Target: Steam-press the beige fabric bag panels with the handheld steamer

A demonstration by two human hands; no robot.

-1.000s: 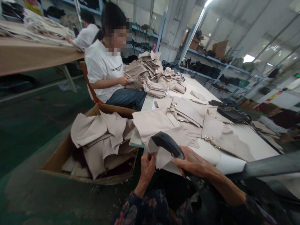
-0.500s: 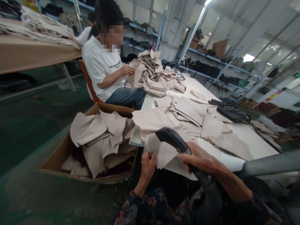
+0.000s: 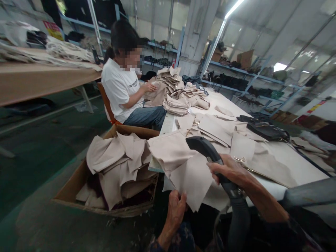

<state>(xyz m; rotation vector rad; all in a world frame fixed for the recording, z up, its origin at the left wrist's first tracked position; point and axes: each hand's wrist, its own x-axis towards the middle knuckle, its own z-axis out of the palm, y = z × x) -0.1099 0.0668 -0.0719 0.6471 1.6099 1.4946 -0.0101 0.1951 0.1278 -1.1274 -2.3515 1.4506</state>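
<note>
Beige fabric piece [image 3: 193, 180]: now drawn off the table edge [image 3: 168, 126] and hanging lower than 0.5 s ago, its bottom edge pinched by the left hand [image 3: 176, 207], fingers pressed together on the cloth. Dark handheld tool [image 3: 210, 155]: raised higher against the piece than before, gripped by the right hand [image 3: 231, 170], closed around its handle; working of the piece judged under way. Cardboard box [image 3: 78, 182] of cut pieces: unmoved, just beside the table. 1 co-worker [image 3: 123, 87]: seated further along.

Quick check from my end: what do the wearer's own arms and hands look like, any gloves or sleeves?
Both hands are bare, no gloves. The left hand comes out of a dark, floral-patterned sleeve at the bottom edge. The right hand has a bare forearm and a dark sleeve further up.
</note>
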